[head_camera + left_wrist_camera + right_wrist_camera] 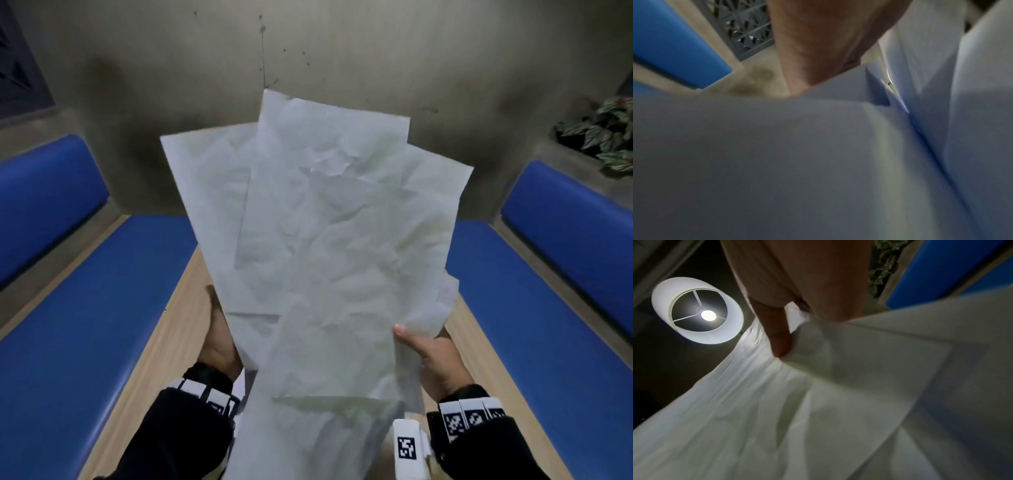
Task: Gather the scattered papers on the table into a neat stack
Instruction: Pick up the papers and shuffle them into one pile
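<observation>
A person holds a fanned bundle of crumpled white paper sheets (329, 246) up in the air above a light wooden table (178, 301), the sheets overlapping at uneven angles. The left hand (219, 337) grips the bundle's lower left edge, its fingers hidden behind the paper. The right hand (435, 356) pinches the lower right edge, thumb pressed on the front. Blue padded benches (102, 308) run along both sides of the table. A leafy plant (606, 133) sits at the far right, and a lit white cylindrical lampshade (696, 311) hangs overhead.
</observation>
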Demonstrator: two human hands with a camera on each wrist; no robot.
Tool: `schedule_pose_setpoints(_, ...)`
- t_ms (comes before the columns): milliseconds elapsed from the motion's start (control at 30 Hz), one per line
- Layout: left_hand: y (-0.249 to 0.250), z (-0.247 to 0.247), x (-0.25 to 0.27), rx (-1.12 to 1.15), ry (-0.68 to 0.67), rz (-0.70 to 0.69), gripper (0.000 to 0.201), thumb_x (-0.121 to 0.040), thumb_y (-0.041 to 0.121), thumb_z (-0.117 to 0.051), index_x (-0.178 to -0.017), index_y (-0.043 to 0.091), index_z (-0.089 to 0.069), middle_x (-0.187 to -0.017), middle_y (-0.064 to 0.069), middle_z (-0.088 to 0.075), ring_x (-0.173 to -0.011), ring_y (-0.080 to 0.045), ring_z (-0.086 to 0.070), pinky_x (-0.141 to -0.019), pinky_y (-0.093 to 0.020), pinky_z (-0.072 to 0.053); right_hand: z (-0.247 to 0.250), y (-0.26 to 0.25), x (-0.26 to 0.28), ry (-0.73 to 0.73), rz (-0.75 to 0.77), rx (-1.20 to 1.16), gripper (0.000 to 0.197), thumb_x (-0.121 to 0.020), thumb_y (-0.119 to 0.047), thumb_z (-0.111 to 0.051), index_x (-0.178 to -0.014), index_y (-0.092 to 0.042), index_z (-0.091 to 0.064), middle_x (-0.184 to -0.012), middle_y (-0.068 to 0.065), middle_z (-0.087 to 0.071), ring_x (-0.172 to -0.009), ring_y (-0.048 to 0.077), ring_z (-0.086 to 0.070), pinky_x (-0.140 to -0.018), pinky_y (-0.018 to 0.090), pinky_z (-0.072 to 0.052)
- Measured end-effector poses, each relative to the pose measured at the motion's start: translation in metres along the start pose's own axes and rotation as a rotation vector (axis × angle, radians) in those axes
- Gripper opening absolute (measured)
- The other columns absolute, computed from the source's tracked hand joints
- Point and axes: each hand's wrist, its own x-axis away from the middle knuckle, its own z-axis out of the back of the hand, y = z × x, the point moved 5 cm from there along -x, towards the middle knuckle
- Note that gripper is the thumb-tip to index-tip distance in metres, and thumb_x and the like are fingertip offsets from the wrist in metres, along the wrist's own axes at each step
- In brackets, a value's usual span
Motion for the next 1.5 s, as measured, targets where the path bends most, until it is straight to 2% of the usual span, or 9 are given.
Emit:
schedule_pose_setpoints(67,0.012,-0.003,0.002,0.013,-0.086,-0.095,0.080,-0.045,0.086,-0.048,-0.094,0.028,-0.074,-0.098,-0.002,-0.076,-0.091,-0.023,-0.071,-0.078,-0.041,-0.059,0.000,-0.004,0.000,0.025,0.052,0.000,0.048,-0.057,-0.029,-0.085,-0.095,-0.003,-0.072,-0.091,0.010,-0.075,-0.095,0.031,-0.069,-0.091,0.044,-0.054)
schedule_pose_setpoints(233,0.011,0.019,-0.007,-0.369,-0.005,-0.219,0.082,-0.029,0.058,-0.086,-0.101,0.027,-0.063,-0.102,0.004,-0.073,-0.108,-0.020,-0.063,-0.104,-0.043,-0.043,-0.004,-0.016,0.002,-0.005,0.184,0.124,0.065,-0.064,-0.012,-0.080,-0.123,-0.011,-0.055,-0.109,0.007,-0.070,-0.098,0.024,-0.068,-0.087,0.039,-0.054)
schedule_pose_setpoints(367,-0.002,0.034,-0.013,-0.443,0.033,-0.150,0.081,-0.032,0.041,-0.092,-0.104,0.015,-0.067,-0.094,0.002,-0.077,-0.093,-0.016,-0.071,-0.091,-0.033,-0.053,-0.004,-0.007,0.004,-0.073,0.156,0.121,0.082,-0.038,-0.023,-0.090,-0.114,-0.017,-0.060,-0.099,0.002,-0.076,-0.086,0.012,-0.073,-0.065,0.023,-0.059)
schedule_pose_setpoints(500,-0.024,0.023,0.002,-0.551,0.040,-0.016,0.026,-0.068,0.007,-0.077,-0.092,0.010,-0.067,-0.060,0.015,-0.073,-0.066,0.000,-0.070,-0.052,-0.006,-0.049,-0.008,0.008,0.011,-0.118,0.089,0.127,0.060,-0.061,0.002,-0.081,-0.117,-0.007,-0.061,-0.093,0.005,-0.078,-0.087,0.021,-0.074,-0.082,0.037,-0.059)
schedule_pose_setpoints(667,-0.027,0.045,-0.011,-0.561,0.188,-0.023,0.098,-0.034,0.058,-0.086,-0.114,0.006,-0.061,-0.106,-0.006,-0.072,-0.100,-0.021,-0.068,-0.092,-0.034,-0.052,-0.013,-0.006,0.015,-0.105,0.154,0.137,0.030,-0.071,0.007,-0.072,-0.092,-0.014,-0.070,-0.083,0.001,-0.079,-0.079,0.018,-0.074,-0.072,0.029,-0.061)
schedule_pose_setpoints(800,-0.010,0.026,-0.004,-0.513,0.041,-0.036,0.053,-0.051,0.030,-0.087,-0.096,0.008,-0.070,-0.077,0.004,-0.078,-0.073,-0.003,-0.072,-0.054,-0.006,-0.050,-0.017,-0.025,0.016,-0.141,0.252,0.181,0.033,-0.071,-0.003,-0.077,-0.099,-0.019,-0.067,-0.086,-0.004,-0.078,-0.078,0.007,-0.073,-0.063,0.017,-0.057)
schedule_pose_setpoints(900,-0.010,0.026,-0.001,-0.522,0.009,-0.034,0.016,-0.070,0.013,-0.076,-0.085,0.013,-0.071,-0.063,0.015,-0.075,-0.064,0.003,-0.069,-0.062,-0.006,-0.052,-0.007,-0.028,0.013,-0.068,0.334,0.366,0.050,-0.055,-0.030,-0.085,-0.098,-0.031,-0.061,-0.108,-0.001,-0.066,-0.096,0.005,-0.063,-0.080,0.021,-0.051)
schedule_pose_setpoints(1367,-0.015,0.014,-0.011,-0.555,-0.082,-0.127,0.030,-0.065,0.008,-0.080,-0.088,0.021,-0.067,-0.071,0.016,-0.076,-0.071,0.000,-0.070,-0.067,-0.017,-0.056,-0.024,-0.028,0.005,-0.113,0.294,0.248,0.023,-0.073,-0.003,-0.076,-0.089,-0.018,-0.067,-0.076,-0.008,-0.076,-0.072,0.004,-0.072,-0.061,0.015,-0.056)
schedule_pose_setpoints(1500,-0.021,0.030,-0.004,-0.481,-0.128,-0.085,0.084,-0.040,0.031,-0.089,-0.117,0.015,-0.058,-0.106,-0.005,-0.074,-0.097,-0.020,-0.070,-0.082,-0.036,-0.058,-0.019,-0.006,0.006,-0.237,0.160,0.214,0.044,-0.065,-0.013,-0.083,-0.103,-0.021,-0.062,-0.090,-0.006,-0.077,-0.080,0.005,-0.073,-0.063,0.016,-0.057)
